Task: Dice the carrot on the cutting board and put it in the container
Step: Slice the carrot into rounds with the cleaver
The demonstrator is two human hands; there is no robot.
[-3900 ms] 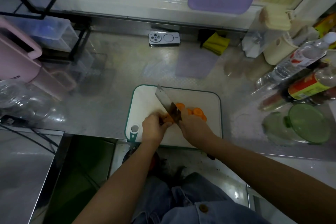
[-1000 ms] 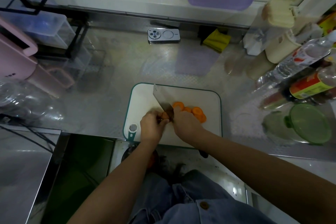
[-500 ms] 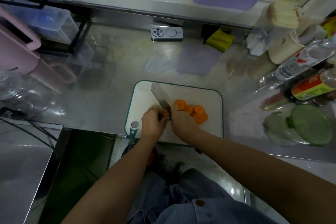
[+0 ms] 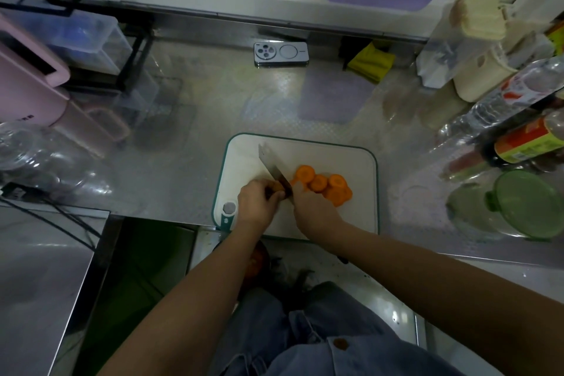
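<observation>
At the near edge of the cutting board [image 4: 360,217], the left hand [image 4: 258,203] curls its fingers over the uncut carrot end [image 4: 277,186], pinning it down. Just right of it, the right hand [image 4: 311,210] is clenched round the handle of the knife [image 4: 273,168]. The blade slants away to the far left, against the carrot end. Carrot slices [image 4: 323,185] lie clustered right of the blade. The container [image 4: 525,204] with its green lid stands well apart, on the right of the counter [image 4: 183,162]. A phone [image 4: 280,53] lies at the far side.

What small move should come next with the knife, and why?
Probably press the knife down through the carrot stub the left hand pinches: the right hand holds the blade right against it, and only round slices lie on the cutting board, none diced.
</observation>
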